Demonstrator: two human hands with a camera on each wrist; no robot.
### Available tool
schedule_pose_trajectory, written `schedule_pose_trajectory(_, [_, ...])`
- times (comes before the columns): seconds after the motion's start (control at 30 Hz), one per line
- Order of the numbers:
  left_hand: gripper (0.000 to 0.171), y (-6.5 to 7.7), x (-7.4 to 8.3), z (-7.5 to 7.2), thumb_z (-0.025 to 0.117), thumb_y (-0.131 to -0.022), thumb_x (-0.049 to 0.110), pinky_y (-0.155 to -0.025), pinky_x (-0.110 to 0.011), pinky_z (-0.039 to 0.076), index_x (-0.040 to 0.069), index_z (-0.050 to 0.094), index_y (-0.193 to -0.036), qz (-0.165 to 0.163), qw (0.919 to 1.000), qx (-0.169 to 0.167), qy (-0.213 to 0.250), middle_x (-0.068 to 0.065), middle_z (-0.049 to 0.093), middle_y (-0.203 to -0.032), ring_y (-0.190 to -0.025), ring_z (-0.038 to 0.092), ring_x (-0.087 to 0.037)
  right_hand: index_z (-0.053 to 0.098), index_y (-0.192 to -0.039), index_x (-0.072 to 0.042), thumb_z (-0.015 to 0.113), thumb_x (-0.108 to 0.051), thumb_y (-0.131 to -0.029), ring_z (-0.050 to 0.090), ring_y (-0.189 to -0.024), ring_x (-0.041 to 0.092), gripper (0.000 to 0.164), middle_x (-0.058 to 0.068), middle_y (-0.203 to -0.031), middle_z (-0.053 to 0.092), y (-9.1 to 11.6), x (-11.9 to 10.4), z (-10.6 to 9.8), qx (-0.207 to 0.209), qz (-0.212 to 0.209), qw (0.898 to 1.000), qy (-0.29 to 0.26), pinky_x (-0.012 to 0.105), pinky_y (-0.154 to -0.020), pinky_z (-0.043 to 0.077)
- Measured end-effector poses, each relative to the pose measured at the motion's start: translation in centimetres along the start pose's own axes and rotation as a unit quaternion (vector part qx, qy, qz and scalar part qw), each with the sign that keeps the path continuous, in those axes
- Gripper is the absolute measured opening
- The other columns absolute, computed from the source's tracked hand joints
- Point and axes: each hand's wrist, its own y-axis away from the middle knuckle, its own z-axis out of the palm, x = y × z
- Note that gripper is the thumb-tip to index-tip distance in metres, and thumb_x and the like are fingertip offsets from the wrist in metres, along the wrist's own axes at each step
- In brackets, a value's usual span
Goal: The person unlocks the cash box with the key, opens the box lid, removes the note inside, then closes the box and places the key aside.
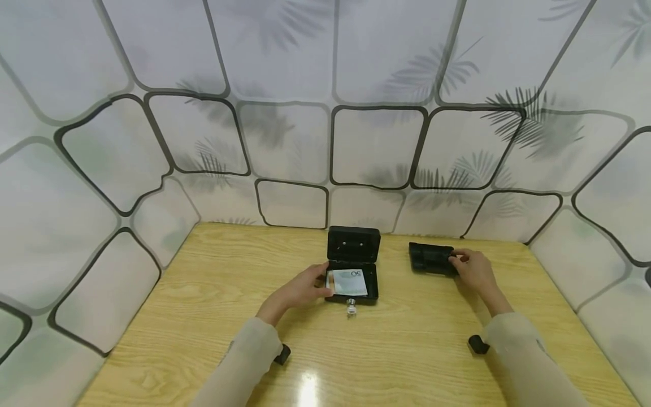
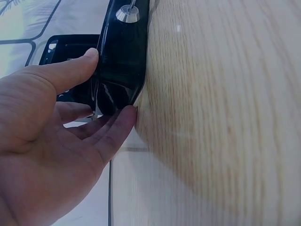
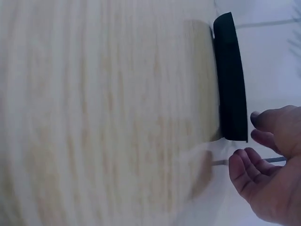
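A black cash box [image 1: 373, 285] stands on the table with its lid [image 1: 353, 245] raised at the back. Inside lies a banknote [image 1: 348, 282] marked 50, with an orange-brown strip at its left edge. A key with a clear tag [image 1: 351, 308] hangs from the front lock [image 2: 128, 14]. My left hand [image 1: 303, 287] holds the box's left side, thumb on the rim and fingers along the outer wall. My right hand [image 1: 475, 272] is at the right end of a black coin tray [image 1: 427, 259], fingers loosely bent; a gap to the tray shows in the right wrist view.
The wood-grain table [image 1: 402, 350] carries the box and tray near its back edge. A patterned cloth wall [image 1: 378, 146] rises behind and at both sides. Small black wrist devices [image 1: 478, 345] sit at both sleeves.
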Motion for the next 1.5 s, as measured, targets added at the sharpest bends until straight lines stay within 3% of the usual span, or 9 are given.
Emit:
schedule_pose_trajectory(0.2, [0.073,-0.1,0.1,0.0,0.069,-0.101,0.014,-0.116,-0.053,0.035,-0.009,0.029,-0.158,0.010,0.9999,-0.003,0.002,-0.032,0.033,-0.158,-0.142,0.041,-0.042,0.053,-0.139,0.015,0.058,-0.020,-0.107,0.061,-0.106,0.053,0.048,0.041,-0.123,0.058,0.9,-1.7,-0.4,0.025,-0.001,1.000,-0.019,0.062,-0.083,0.053])
schedule_pose_trajectory(0.5, [0.073,0.0,-0.2,0.1,0.068,-0.102,0.014,-0.115,-0.052,0.037,-0.007,0.028,-0.159,0.000,0.9999,-0.001,0.015,-0.031,0.033,-0.159,-0.140,0.044,-0.041,0.057,-0.136,0.014,0.064,-0.019,-0.105,0.064,-0.104,0.048,0.046,0.031,-0.116,0.065,2.0,-5.7,-0.3,0.027,-0.048,0.997,-0.054,0.059,-0.084,0.054])
schedule_pose_trajectory(0.7, [0.073,-0.1,-0.3,0.1,0.069,-0.101,0.014,-0.115,-0.052,0.037,-0.007,0.029,-0.159,-0.001,0.9998,0.003,0.021,-0.031,0.034,-0.158,-0.139,0.046,-0.041,0.058,-0.137,0.012,0.064,-0.020,-0.105,0.065,-0.103,0.042,0.046,0.027,-0.117,0.066,2.6,-8.3,0.2,0.010,-0.057,0.995,-0.080,0.055,-0.086,0.054])
schedule_pose_trajectory(1.13, [0.073,-0.1,-0.4,0.1,0.069,-0.101,0.014,-0.116,-0.052,0.036,-0.006,0.029,-0.159,0.003,0.9998,0.005,0.021,-0.030,0.035,-0.159,-0.140,0.045,-0.041,0.063,-0.131,0.009,0.067,-0.016,-0.102,0.067,-0.093,0.032,0.038,0.019,-0.112,0.069,3.6,-13.1,2.7,-0.011,-0.090,0.991,-0.094,0.042,-0.075,0.056])
schedule_pose_trajectory(1.5, [0.073,-0.1,-0.4,0.1,0.069,-0.101,0.014,-0.115,-0.052,0.037,-0.007,0.029,-0.159,0.001,0.9996,0.005,0.028,-0.030,0.036,-0.158,-0.138,0.047,-0.041,0.062,-0.133,0.009,0.067,-0.013,-0.101,0.069,-0.073,0.031,0.039,0.016,-0.110,0.069,4.4,-16.8,6.0,-0.090,-0.063,0.981,-0.163,0.030,-0.055,0.050])
